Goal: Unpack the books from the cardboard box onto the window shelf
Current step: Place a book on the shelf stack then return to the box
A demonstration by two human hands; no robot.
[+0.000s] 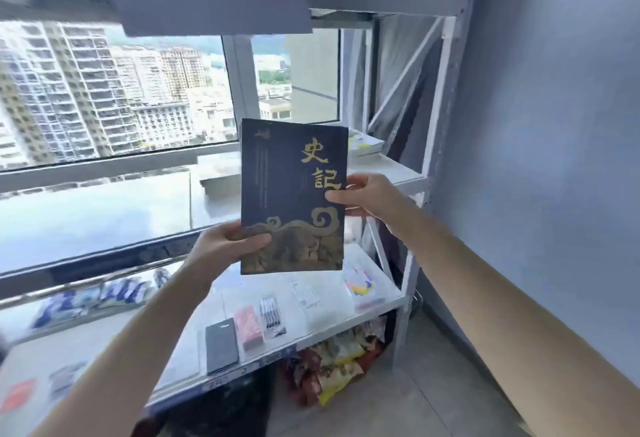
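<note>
Both hands hold a dark blue book (292, 194) upright in front of the window, its front cover facing the camera with gold characters at the upper right and a gold cloud scroll across the lower part. The left hand (225, 246) grips the book's lower left corner, thumb pressed flat on the cover and the other fingers hidden behind it. The right hand (370, 199) is closed on the right edge about halfway up, thumb on the cover just below the gold characters, fingers behind. The book hangs in the air, apart from the white metal shelf (398, 173) that stands against the blue wall by the window. On that shelf's upper board, behind the book, lie a flat grey stack (218, 177) to the left and a few light-coloured books (365, 146) toward the right corner. On the lower board (391, 284) lie small items: a black flat case (221, 345), a red packet (247, 329), a pack of pens (272, 315) and some colourful paper (360, 286). Crumpled snack bags (332, 364) lie on the floor under the shelf.
</note>
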